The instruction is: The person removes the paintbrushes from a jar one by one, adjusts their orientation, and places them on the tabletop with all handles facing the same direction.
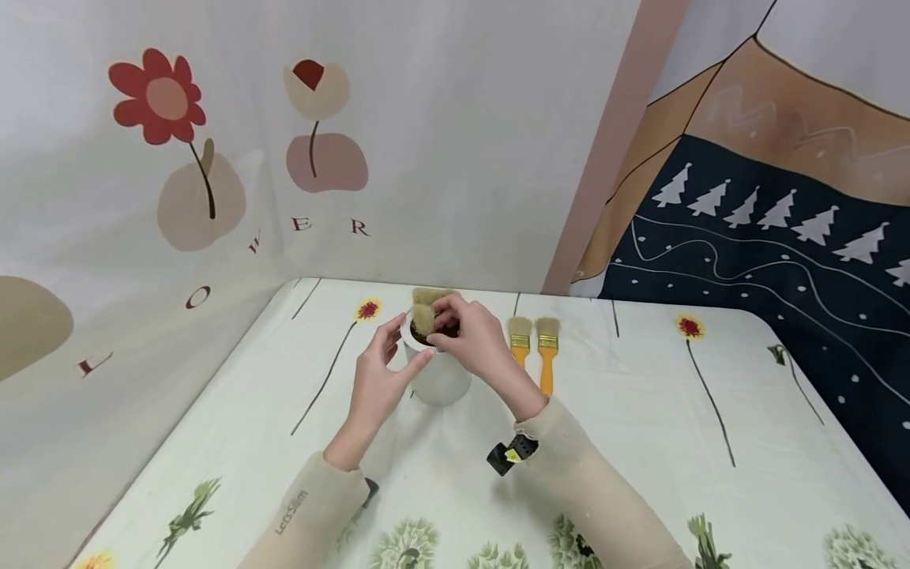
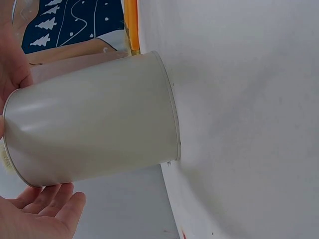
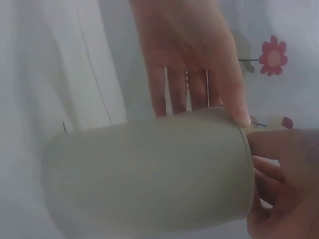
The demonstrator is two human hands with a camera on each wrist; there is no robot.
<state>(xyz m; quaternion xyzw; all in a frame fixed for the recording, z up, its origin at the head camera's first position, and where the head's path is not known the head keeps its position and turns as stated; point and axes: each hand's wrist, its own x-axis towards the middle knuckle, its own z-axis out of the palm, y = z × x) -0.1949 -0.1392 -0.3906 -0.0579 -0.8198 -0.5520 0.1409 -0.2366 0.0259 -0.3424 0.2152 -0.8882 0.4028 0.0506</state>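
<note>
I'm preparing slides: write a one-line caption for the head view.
Left hand holds a pale round pot by the rim, right hand at its mouth; two orange-handled bristle brushes nearby.

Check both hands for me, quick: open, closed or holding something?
Left hand: open, touching the pot.
Right hand: beside a brush at the pot's mouth; can't tell whether it's holding it.

The pot (image 2: pixel 94 119), at left in the left wrist view, is smooth with a soft sheen. In the head view, the brushes (image 1: pixel 547 367) right of centre pair rough bristles with glossy metal bands and smooth handles. The tablecloth (image 1: pixel 789 474), backdrop (image 1: pixel 462 158) and sleeves (image 1: pixel 320 490) look like matt cloth.
</note>
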